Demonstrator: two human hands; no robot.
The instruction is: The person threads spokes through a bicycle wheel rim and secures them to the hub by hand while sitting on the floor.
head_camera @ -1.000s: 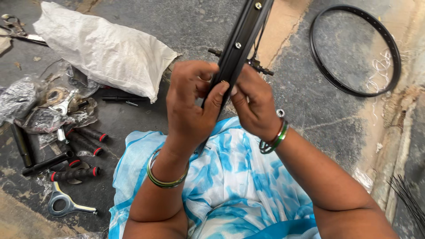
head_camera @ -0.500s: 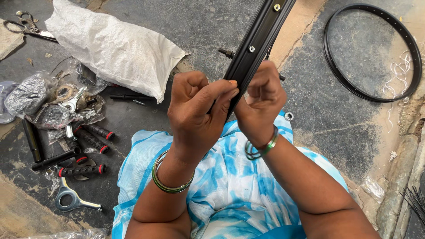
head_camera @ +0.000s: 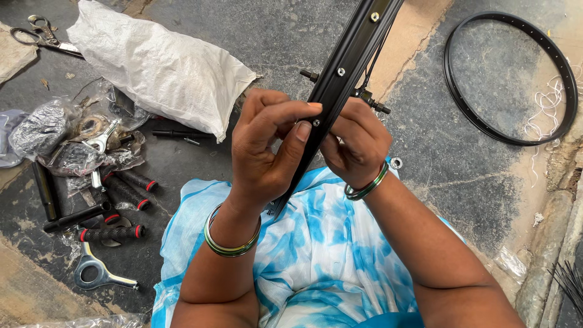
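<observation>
A black bicycle wheel rim [head_camera: 346, 67] with small metal nipples along its inner face runs from the top of the view down to my lap. My left hand [head_camera: 267, 146] grips it from the left, thumb and fingers pressed against the rim's face. My right hand [head_camera: 355, 143] holds it from the right, fingers curled behind it. Thin spokes and a hub axle [head_camera: 371, 103] show just behind the rim. Both wrists wear green bangles. My lap is covered in blue and white cloth [head_camera: 316, 261].
A second black rim [head_camera: 507, 76] lies on the stone floor at upper right. A white sack [head_camera: 161, 64], scissors [head_camera: 42, 36], plastic bags of parts [head_camera: 57, 140], black handlebar grips [head_camera: 121, 191] and a metal bracket [head_camera: 97, 273] lie at left. Loose spokes [head_camera: 568, 282] lie at lower right.
The view has drawn closer and shifted slightly. My left thumb and fingers have spread over the rim's face; both hands stay on the rim.
</observation>
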